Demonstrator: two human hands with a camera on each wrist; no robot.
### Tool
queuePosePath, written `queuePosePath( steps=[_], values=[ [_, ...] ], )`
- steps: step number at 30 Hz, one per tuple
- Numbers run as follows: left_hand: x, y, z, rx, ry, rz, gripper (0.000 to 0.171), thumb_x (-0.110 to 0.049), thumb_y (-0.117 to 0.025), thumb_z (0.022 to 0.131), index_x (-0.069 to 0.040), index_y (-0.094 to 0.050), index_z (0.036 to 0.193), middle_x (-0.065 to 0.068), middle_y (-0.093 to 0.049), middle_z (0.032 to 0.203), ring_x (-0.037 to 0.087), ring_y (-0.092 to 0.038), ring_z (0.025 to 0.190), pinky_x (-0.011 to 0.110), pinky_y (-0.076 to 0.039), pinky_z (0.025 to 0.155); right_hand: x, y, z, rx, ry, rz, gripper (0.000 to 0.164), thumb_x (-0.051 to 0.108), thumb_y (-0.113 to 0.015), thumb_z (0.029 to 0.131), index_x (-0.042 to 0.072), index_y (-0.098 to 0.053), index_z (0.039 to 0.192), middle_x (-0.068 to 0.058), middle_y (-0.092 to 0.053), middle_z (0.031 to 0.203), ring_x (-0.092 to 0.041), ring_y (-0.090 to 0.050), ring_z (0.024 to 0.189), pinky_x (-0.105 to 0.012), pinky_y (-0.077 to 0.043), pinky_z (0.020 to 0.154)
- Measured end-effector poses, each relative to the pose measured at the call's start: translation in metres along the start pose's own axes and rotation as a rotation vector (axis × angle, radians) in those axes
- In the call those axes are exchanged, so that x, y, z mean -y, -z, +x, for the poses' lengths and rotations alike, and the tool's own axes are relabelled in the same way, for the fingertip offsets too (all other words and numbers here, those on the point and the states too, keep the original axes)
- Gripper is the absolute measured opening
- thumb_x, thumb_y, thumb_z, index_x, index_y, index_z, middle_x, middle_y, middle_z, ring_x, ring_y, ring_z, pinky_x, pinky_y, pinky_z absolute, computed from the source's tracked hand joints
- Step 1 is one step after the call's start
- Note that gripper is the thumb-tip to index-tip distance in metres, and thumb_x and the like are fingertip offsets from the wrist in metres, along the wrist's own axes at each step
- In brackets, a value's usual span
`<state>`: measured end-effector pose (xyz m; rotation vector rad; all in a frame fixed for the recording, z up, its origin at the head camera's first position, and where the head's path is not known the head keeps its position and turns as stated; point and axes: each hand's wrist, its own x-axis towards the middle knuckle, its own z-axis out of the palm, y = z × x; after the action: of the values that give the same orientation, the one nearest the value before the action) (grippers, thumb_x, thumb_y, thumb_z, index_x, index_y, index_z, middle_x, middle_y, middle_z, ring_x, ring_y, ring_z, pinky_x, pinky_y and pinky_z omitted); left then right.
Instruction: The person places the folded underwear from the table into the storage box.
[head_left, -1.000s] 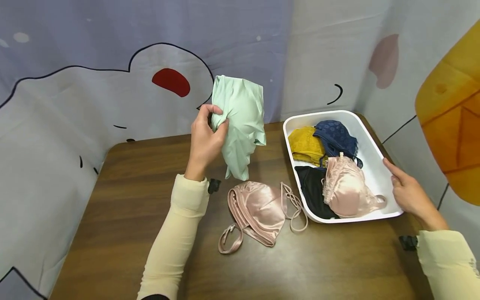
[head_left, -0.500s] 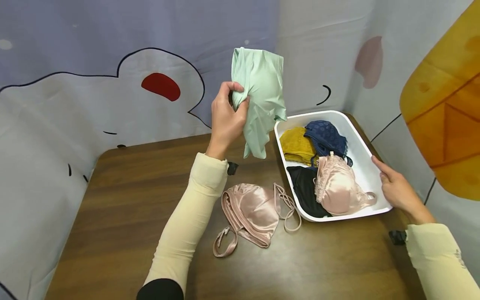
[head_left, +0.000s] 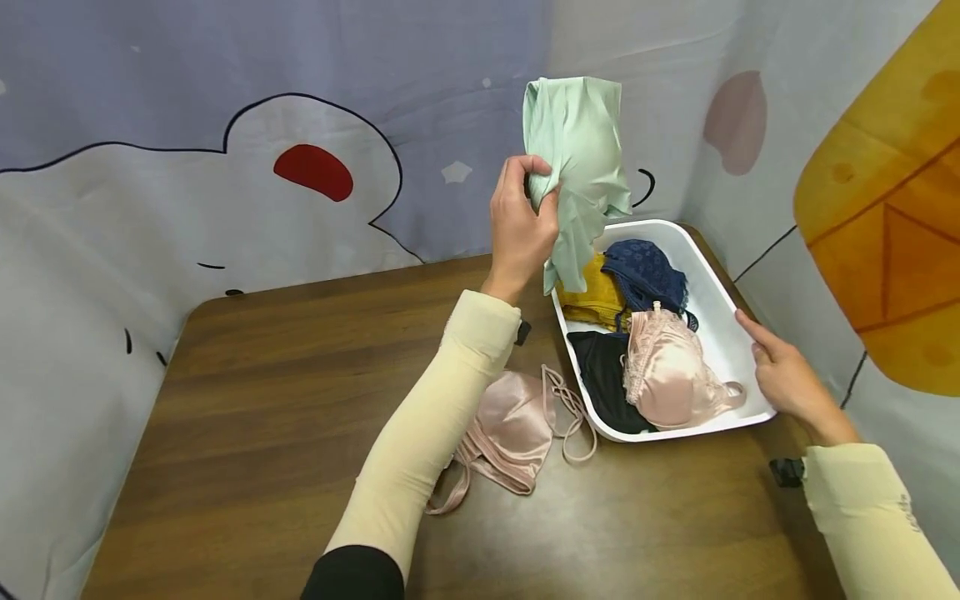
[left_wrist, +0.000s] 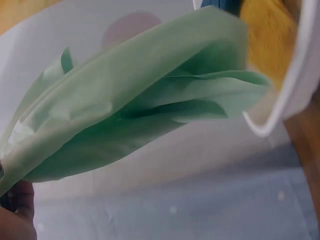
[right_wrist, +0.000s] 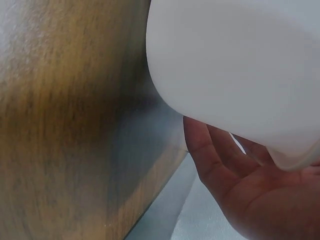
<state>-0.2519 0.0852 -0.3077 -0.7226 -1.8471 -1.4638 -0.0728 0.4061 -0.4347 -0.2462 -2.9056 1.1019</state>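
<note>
My left hand (head_left: 521, 221) pinches a folded mint-green bra (head_left: 588, 150) between thumb and fingers. It hangs in the air over the far left corner of a white plastic bin (head_left: 716, 321), its lower end overlapping the yellow bra in the head view. From the left wrist, the bra's (left_wrist: 135, 95) soft folds fill the middle of the picture. My right hand (head_left: 795, 379) holds the bin's right rim. In the right wrist view its fingers (right_wrist: 205, 150) lie against the outside of the bin wall (right_wrist: 230, 65).
Inside the bin lie a yellow bra (head_left: 596, 296), a navy lace bra (head_left: 647, 271), a black garment (head_left: 607, 379) and a pink satin bra (head_left: 671, 375). Another pink satin bra (head_left: 517, 417) lies on the wooden table (head_left: 300, 417), partly behind my left forearm. A printed curtain (head_left: 450, 108) hangs behind.
My left hand has carried the mint-green bra up and to the right, from above the table to over the bin's left side. My right hand keeps its hold on the rim.
</note>
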Motion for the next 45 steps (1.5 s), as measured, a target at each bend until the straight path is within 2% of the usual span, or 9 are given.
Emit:
queuePosePath(
  steps=[7,13,18,25,27,32,35,39,45],
  values=[
    [0.006,-0.023,-0.010,-0.054,-0.077,0.009,0.021,0.012,-0.058,0.077,0.000,-0.052,0.093,0.010,-0.049,0.092,0.021,-0.050,0.087,0.022,-0.039,0.082,0.005,-0.006,0.006,0.005,0.039,0.009,0.049,0.009,-0.024,0.102,0.014,-0.023,0.150,-0.031,-0.025,0.145,-0.054,-0.026,0.127,-0.065,-0.019,0.100],
    [0.020,-0.041,-0.029,0.009,-0.048,0.023,0.023,0.013,-0.058,0.076,-0.002,-0.050,0.092,0.009,-0.048,0.093,0.021,-0.051,0.091,0.020,-0.039,0.085,0.007,-0.007,0.006,0.006,0.026,0.021,0.049,0.010,-0.023,0.102,0.016,-0.023,0.150,-0.031,-0.024,0.145,-0.054,-0.025,0.128,-0.065,-0.019,0.099],
    [0.037,-0.047,-0.050,0.147,0.014,0.068,0.026,0.014,-0.058,0.075,-0.003,-0.049,0.092,0.009,-0.047,0.093,0.021,-0.050,0.091,0.022,-0.038,0.086,0.009,-0.007,0.007,0.007,0.026,0.023,0.049,0.009,-0.023,0.102,0.016,-0.024,0.150,-0.031,-0.024,0.145,-0.054,-0.024,0.127,-0.064,-0.019,0.100],
    [0.055,-0.043,-0.070,0.386,0.115,0.176,0.022,0.003,-0.066,0.081,-0.005,-0.049,0.093,0.008,-0.051,0.091,0.022,-0.052,0.091,0.027,-0.038,0.087,0.010,-0.005,0.009,0.013,0.032,0.007,0.050,0.007,-0.024,0.100,0.013,-0.022,0.150,-0.032,-0.023,0.144,-0.055,-0.024,0.127,-0.063,-0.018,0.101],
    [0.057,-0.041,-0.072,0.455,0.167,0.203,0.021,0.001,-0.066,0.082,-0.004,-0.049,0.093,0.008,-0.052,0.092,0.022,-0.051,0.092,0.028,-0.038,0.087,0.010,-0.005,0.009,0.007,0.026,-0.011,0.050,0.007,-0.024,0.100,0.013,-0.022,0.150,-0.033,-0.024,0.143,-0.056,-0.025,0.126,-0.064,-0.020,0.100],
    [0.057,-0.036,-0.074,0.647,0.363,0.290,0.016,-0.008,-0.064,0.087,-0.008,-0.050,0.096,0.008,-0.056,0.096,0.023,-0.052,0.089,0.031,-0.040,0.082,0.011,-0.005,0.010,-0.013,-0.008,-0.084,0.051,0.006,-0.025,0.099,0.014,-0.022,0.150,-0.037,-0.028,0.138,-0.057,-0.031,0.121,-0.066,-0.026,0.094],
    [0.054,-0.034,-0.073,0.745,0.441,0.358,0.014,-0.014,-0.061,0.090,-0.010,-0.052,0.099,0.008,-0.059,0.098,0.023,-0.053,0.087,0.032,-0.041,0.080,0.013,-0.006,0.010,-0.035,-0.014,-0.122,0.052,0.003,-0.027,0.098,0.011,-0.023,0.149,-0.039,-0.031,0.135,-0.058,-0.035,0.117,-0.066,-0.030,0.090],
    [0.049,-0.032,-0.072,0.820,0.492,0.415,0.014,-0.017,-0.059,0.090,-0.011,-0.053,0.101,0.007,-0.060,0.098,0.022,-0.054,0.085,0.031,-0.042,0.078,0.015,-0.007,0.010,-0.069,-0.019,-0.139,0.052,0.001,-0.028,0.097,0.009,-0.026,0.148,-0.040,-0.034,0.132,-0.058,-0.039,0.113,-0.065,-0.032,0.087],
    [0.049,-0.030,-0.072,0.842,0.503,0.440,0.012,-0.020,-0.056,0.092,-0.012,-0.056,0.101,0.006,-0.059,0.096,0.021,-0.053,0.085,0.031,-0.041,0.076,0.015,-0.006,0.016,-0.089,-0.017,-0.136,0.052,0.001,-0.027,0.096,0.009,-0.027,0.148,-0.040,-0.035,0.131,-0.057,-0.039,0.114,-0.064,-0.032,0.088]
  ],
)
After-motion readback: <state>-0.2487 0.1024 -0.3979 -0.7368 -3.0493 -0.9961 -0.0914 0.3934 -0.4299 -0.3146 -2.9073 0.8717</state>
